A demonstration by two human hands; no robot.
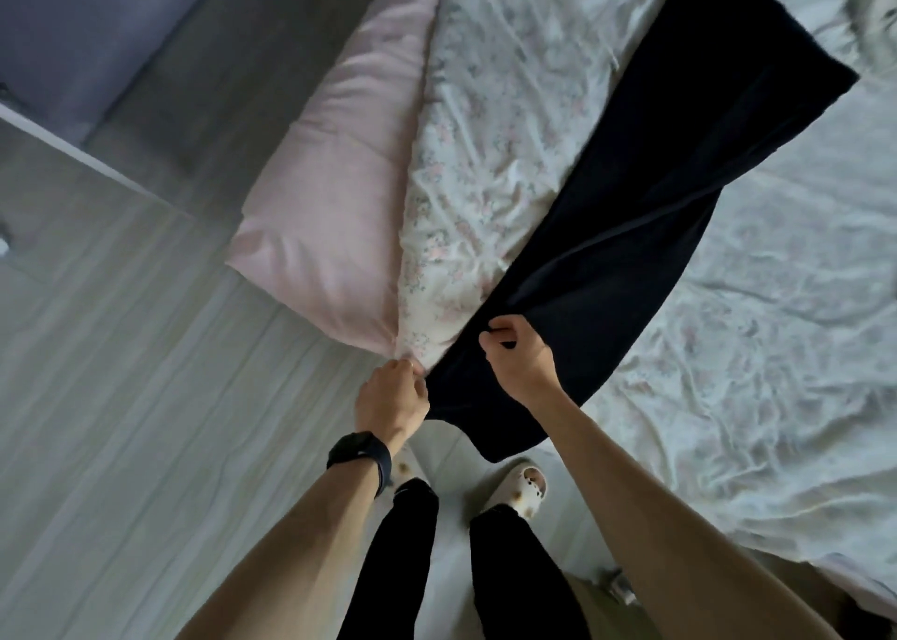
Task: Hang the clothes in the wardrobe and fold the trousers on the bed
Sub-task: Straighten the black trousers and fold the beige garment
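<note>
Legs and slipper: dark-clad legs and a pale slipper (522, 486) stand at the near corner of the bed (752, 348).
Watch (361, 455): a dark band on the left wrist, just short of that corner.
Left hand (390, 399): fingers curled, pinching the near edge of the trousers (655, 212) right at the bed's corner.
Right hand (519, 355): a little further onto the bed, thumb and fingers pinching a raised fold of the same dark cloth.
Trousers: laid on the bed, their near end hanging off its edge.
Axis: the long line runs diagonally from the bed's near corner to its far right; a seam follows it. Which end is the waist I cannot tell.
Step in hand: probably squaring up before the fold. Keep both pinches level, draw the cloth taut along the seam, and bring the overhang onto the bed first.
Pink quilt (330, 178): along the bed's left side, beyond the hands.
</note>
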